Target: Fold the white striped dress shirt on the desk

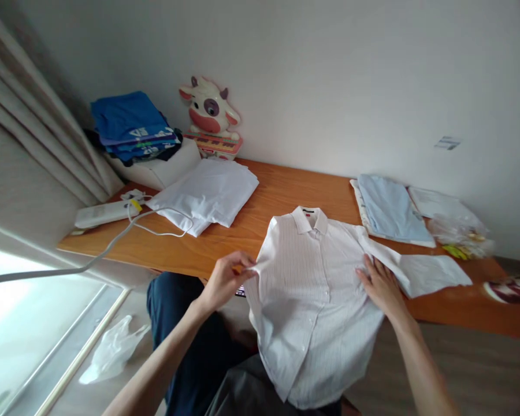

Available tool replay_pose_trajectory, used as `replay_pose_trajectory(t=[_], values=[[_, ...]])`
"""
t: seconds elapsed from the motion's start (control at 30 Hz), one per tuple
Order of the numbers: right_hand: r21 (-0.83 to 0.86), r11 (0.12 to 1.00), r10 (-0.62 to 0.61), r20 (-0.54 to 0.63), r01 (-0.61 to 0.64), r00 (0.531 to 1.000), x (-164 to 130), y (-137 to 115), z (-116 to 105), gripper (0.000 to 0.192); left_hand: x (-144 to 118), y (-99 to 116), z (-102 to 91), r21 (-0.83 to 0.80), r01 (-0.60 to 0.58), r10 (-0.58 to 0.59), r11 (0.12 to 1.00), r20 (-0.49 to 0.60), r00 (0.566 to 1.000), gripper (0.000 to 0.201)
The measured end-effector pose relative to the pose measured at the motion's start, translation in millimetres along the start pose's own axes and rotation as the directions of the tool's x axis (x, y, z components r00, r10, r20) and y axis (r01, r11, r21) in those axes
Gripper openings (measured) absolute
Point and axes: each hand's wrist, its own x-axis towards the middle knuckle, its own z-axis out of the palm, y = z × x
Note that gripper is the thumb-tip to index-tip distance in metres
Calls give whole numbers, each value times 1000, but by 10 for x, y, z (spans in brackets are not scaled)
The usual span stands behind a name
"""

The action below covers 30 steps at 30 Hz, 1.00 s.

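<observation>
A white striped button-up shirt [294, 277] lies front side up, its collar on the wooden table and its lower part hanging over the front edge toward my lap. My left hand [227, 277] is closed in a pinch on the shirt's left edge, near the side. On the other side, my right hand [381, 283] rests flat on the fabric with its fingers spread, close to where the sleeve begins. That sleeve [433, 274] stretches out to the right across the table. The opposite sleeve is mostly hidden.
Folded white cloth [212, 188] lies at the back left of the table [281, 179], near a power strip [101, 214] with a cable. Blue folded clothes [130, 121] sit on a white box beside a cow toy keyboard [210, 118]. Light blue folded clothes [392, 208] and a clear plastic bag [459, 231] lie right.
</observation>
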Motion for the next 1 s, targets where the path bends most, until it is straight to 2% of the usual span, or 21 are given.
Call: replay_pose_trajectory(t=[0.07,0.13,0.17,0.23,0.27,0.33,0.4,0.47,0.5,0.53,0.6,0.63,0.67,0.7,0.73,0.77,0.83,0.87,0.9,0.93,1.0], values=[[-43,999,22,-10,-22,1000,45,-102,-132,64,296,243,-140,-276,29,-62,961,-112,992,26],[0,1000,10,-103,-10,995,48,-379,-308,59,600,474,-99,-478,34,-127,878,-163,978,31],[78,997,-10,-156,23,988,39,-572,-399,55,736,564,0,-544,54,-155,837,-141,978,32],[349,929,-56,-208,127,976,11,-1023,-551,48,952,678,324,-609,167,-187,775,31,982,31],[513,843,-75,-188,163,979,-7,-1257,-599,44,1029,703,523,-616,231,-182,754,141,973,30],[774,622,-119,-57,119,991,-42,-1679,-617,38,1130,712,903,-608,297,-126,736,308,943,32],[915,404,-133,82,-22,988,-65,-1975,-543,37,1176,706,1148,-568,237,13,788,402,916,36],[971,169,-45,179,-169,983,-61,-2105,-437,39,1175,709,1183,-515,62,199,855,435,878,34],[974,31,30,223,-224,974,-46,-2109,-398,39,1151,707,1124,-488,-31,269,872,425,864,32],[959,-115,109,270,-257,957,-20,-2083,-383,39,1105,697,1029,-464,-108,311,879,386,869,28],[891,-374,223,355,-257,908,73,-1985,-446,37,920,618,798,-420,-192,292,887,188,938,18],[853,-464,240,382,-240,892,145,-1943,-526,34,773,539,700,-413,-212,246,886,32,969,13],[821,-524,230,393,-227,890,235,-1926,-636,31,591,428,636,-414,-233,187,880,-149,971,8],[799,-559,193,385,-221,903,345,-1948,-767,28,378,288,615,-421,-254,115,871,-328,938,7],[789,-576,134,352,-216,926,474,-2020,-913,26,141,121,642,-437,-270,55,858,-446,893,8],[784,-583,54,297,-211,953,617,-2147,-1063,23,-108,-66,713,-447,-258,-8,856,-512,859,10],[786,-594,-118,125,-171,985,929,-2547,-1336,24,-600,-463,950,-422,-146,-125,895,-551,825,9],[790,-589,-227,42,-171,973,1082,-2795,-1441,29,-823,-654,1087,-385,-73,-162,920,-542,825,13],[803,-562,-356,-19,-197,934,1221,-3051,-1513,39,-1020,-828,1218,-335,-2,-179,942,-509,842,26],[824,-517,-483,-58,-231,874,1334,-3295,-1551,51,-1186,-979,1332,-285,63,-198,957,-478,856,40],[896,-347,-714,-61,-277,698,1453,-3672,-1527,67,-1423,-1209,1479,-207,167,-240,964,-414,878,62]])
